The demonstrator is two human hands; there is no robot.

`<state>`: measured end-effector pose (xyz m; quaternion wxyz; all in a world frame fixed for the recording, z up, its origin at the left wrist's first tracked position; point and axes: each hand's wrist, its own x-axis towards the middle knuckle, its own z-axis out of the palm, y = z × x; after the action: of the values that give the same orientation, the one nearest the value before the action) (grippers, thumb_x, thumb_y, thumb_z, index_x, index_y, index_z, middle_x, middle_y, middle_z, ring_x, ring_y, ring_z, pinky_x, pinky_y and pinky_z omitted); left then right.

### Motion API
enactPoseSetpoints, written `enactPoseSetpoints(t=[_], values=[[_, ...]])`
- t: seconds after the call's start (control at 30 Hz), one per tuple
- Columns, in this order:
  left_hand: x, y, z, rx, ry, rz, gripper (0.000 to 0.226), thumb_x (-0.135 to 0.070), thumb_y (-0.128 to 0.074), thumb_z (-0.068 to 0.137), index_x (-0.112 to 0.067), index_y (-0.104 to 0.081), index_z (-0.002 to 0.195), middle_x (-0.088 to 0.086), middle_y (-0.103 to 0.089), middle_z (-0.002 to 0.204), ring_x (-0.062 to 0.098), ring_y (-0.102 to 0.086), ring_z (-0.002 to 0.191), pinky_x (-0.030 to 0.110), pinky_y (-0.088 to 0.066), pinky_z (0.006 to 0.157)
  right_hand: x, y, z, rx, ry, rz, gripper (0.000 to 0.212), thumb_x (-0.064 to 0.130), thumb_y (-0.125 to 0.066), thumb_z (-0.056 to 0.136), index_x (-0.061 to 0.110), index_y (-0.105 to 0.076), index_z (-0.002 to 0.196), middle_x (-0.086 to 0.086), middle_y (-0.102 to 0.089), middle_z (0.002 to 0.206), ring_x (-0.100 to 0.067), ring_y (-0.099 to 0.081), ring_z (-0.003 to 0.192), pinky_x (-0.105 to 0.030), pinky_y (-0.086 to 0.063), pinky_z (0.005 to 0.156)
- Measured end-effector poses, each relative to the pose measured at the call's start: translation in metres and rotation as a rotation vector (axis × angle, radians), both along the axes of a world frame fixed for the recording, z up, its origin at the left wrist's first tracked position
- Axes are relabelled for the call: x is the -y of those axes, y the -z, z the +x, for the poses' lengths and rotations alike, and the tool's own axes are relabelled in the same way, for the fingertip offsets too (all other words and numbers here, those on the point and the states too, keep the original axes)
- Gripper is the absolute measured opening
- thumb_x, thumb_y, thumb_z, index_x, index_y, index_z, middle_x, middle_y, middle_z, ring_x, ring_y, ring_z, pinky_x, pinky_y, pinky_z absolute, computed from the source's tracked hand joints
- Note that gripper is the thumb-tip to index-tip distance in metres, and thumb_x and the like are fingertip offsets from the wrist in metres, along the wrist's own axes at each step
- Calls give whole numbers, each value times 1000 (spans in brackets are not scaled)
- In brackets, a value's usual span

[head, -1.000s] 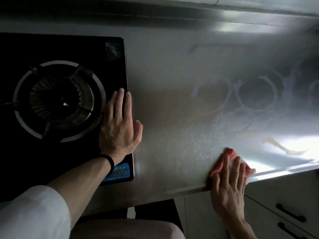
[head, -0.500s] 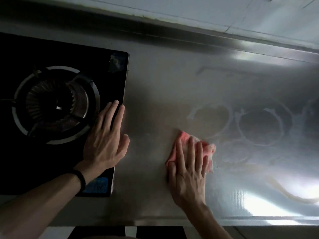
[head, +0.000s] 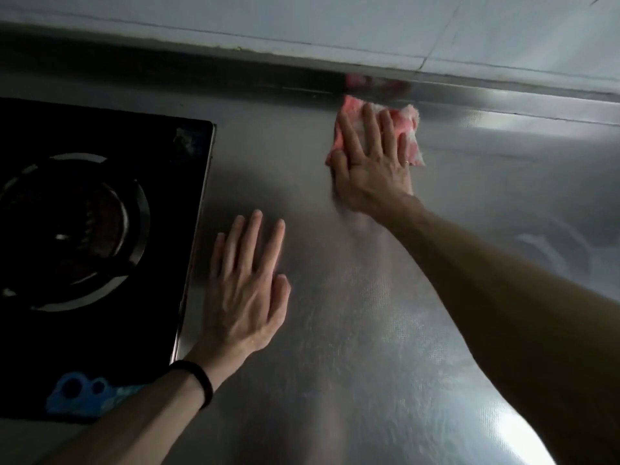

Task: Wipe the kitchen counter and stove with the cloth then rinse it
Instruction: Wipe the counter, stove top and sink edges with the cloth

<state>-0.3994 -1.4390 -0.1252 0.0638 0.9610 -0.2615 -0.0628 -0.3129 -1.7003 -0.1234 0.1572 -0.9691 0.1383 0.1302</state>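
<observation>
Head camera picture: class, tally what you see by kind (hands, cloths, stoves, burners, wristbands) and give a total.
Hands: 2, the left hand and the right hand
Cloths: 1, the pink cloth under the right hand
Stoves: 1, the black stove
Burners: 1, the burner on the stove
Wristbands: 1, the black wristband on the left wrist
Total: 6

The fuzzy pink cloth with white blotches (head: 407, 129) sits upper centre — the brushed silver steel counter (head: 352, 347) shows a fine dimpled grain. Left, the glossy black glass stove (head: 188, 196) carries a blue sticker (head: 77, 394); my thin wristband (head: 201, 380) is black.
</observation>
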Motion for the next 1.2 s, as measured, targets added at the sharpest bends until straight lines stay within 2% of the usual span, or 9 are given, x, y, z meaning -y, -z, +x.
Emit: enactPoseSetpoints(t=[0.13,0.2,0.37,0.47,0.53,0.7,0.9,1.1,1.2], values=[[0,-3,0,8,0,-6,77,-36,-46,96,-19,-22,167,15,-15,175,37,-15,161,57,-14,130,-34,-10,-63,56,-3,-8,63,49,-20,111,32,2,167,-6,14,174,-30,16,160,-58,15,125],[1,-6,0,5,0,-20,76,-34,-46,95,-18,-25,167,16,-17,174,38,-17,161,58,-16,129,-62,-18,-130,60,-22,-41,63,46,-26,111,29,-4,167,-7,7,175,-30,10,161,-61,-2,128],[3,-7,-2,25,-10,-46,79,-33,-50,92,-17,-28,166,16,-19,174,38,-19,160,59,-18,128,-115,-26,-280,-25,-14,-41,72,48,-50,91,33,-35,160,-9,-17,172,-33,-25,155,-52,-12,126],[3,-8,-2,10,-8,-31,80,-34,-49,92,-17,-26,166,16,-18,174,38,-18,161,60,-19,128,-111,-27,-277,-39,-50,-29,70,49,-49,90,34,-39,157,-8,-23,170,-34,-30,152,-53,-19,123],[4,-9,-1,0,-15,-34,79,-34,-48,91,-17,-28,166,17,-20,173,39,-20,160,60,-19,127,-94,-26,-242,-28,-83,2,64,47,-40,101,33,-31,162,-9,-17,173,-34,-18,159,-61,-24,123],[5,-10,0,-22,-25,-5,78,-37,-45,92,-18,-28,166,17,-21,173,40,-20,160,60,-17,128,-35,-11,-87,15,-114,-2,63,54,-19,109,34,-2,167,-8,12,175,-31,15,160,-59,11,124],[6,-8,-1,-15,-33,7,80,-36,-47,90,-17,-29,165,17,-22,173,39,-21,159,58,-17,129,-32,-4,20,4,-109,9,64,53,-21,110,34,4,166,-9,16,174,-33,19,159,-58,22,118],[5,-10,0,-20,-21,1,77,-37,-46,92,-17,-32,165,17,-22,173,39,-22,159,59,-20,128,-95,-23,-127,35,-175,24,61,51,-26,109,35,-10,166,-10,3,175,-34,5,161,-61,0,128],[3,-9,-1,-24,-14,-21,81,-34,-48,91,-18,-26,166,15,-17,174,38,-17,161,60,-19,128,-126,-22,-227,-74,-35,37,69,47,-41,104,55,1,159,-20,18,171,-37,-24,156,-46,24,124]])
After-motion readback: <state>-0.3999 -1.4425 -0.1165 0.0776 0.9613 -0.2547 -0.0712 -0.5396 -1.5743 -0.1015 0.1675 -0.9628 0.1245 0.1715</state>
